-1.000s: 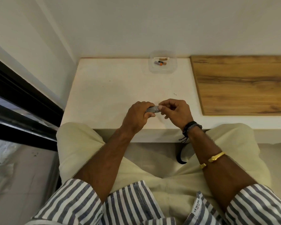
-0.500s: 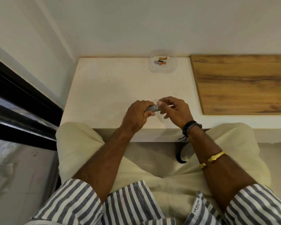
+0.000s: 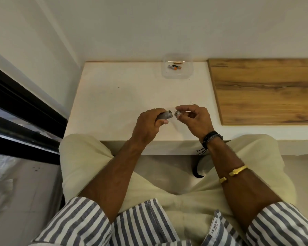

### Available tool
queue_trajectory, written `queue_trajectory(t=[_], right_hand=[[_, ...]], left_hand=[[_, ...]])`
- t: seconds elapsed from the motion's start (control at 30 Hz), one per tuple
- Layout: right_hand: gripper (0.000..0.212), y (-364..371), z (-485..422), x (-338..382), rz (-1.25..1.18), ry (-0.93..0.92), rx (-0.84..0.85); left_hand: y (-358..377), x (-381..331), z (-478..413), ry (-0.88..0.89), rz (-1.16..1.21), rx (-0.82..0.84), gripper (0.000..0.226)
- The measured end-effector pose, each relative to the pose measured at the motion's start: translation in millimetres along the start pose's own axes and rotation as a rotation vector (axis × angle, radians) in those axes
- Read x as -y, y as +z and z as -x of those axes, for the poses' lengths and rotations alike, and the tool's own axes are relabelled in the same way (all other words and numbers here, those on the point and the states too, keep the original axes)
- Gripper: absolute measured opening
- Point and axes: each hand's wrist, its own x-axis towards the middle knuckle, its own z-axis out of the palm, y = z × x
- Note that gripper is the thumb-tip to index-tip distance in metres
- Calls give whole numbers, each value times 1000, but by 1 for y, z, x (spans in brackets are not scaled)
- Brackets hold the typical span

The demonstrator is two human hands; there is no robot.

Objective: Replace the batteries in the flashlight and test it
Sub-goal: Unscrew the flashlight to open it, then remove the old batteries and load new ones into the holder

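My left hand (image 3: 149, 121) grips the grey flashlight body (image 3: 165, 115) above the white table's near edge, its open end pointing right. My right hand (image 3: 194, 118) pinches the small metal end cap (image 3: 177, 113) between thumb and fingertips, a short gap away from the body's open end. At the back of the table a clear plastic tray (image 3: 187, 71) holds loose batteries (image 3: 174, 67), orange, black and gold coloured.
The white table (image 3: 124, 96) stands against a pale wall. A wooden board (image 3: 267, 91) covers the table's right part. A dark window frame (image 3: 25, 118) runs along the left. My knees in cream trousers press against the table's front edge.
The end cap, joined to the flashlight body in the earlier frames, has come off. My right hand has drawn it a little to the right.
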Motion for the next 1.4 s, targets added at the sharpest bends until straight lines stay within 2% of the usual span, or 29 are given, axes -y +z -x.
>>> queue_trajectory(t=[0.13,0.23,0.4,0.83,1.1,1.17,1.3,1.4], right_hand=[[19,-6,-5,-4,-111,89,-163],[15,-11,-12,-11,-111,126,-315],[15,-10,-24,-22,-61,138,-447],[11,-4,-43,-44,269,187,-481],[18,-1,-30,-30,237,137,-508],[11,5,-26,-20,79,163,-386],[19,15,-8,12,-496,409,65],[24,15,-1,16,-647,487,164]], left_hand=[[-3,-6,-1,-27,128,-65,26],[-3,-7,-2,-67,207,-113,29],[-1,-5,-4,-136,272,-170,32],[2,0,-4,-181,311,-171,38],[2,-7,-3,-101,227,-137,32],[2,-6,-4,-50,123,-119,26],[-6,-8,-5,84,-249,-30,25],[-14,-10,-10,190,-467,47,41]])
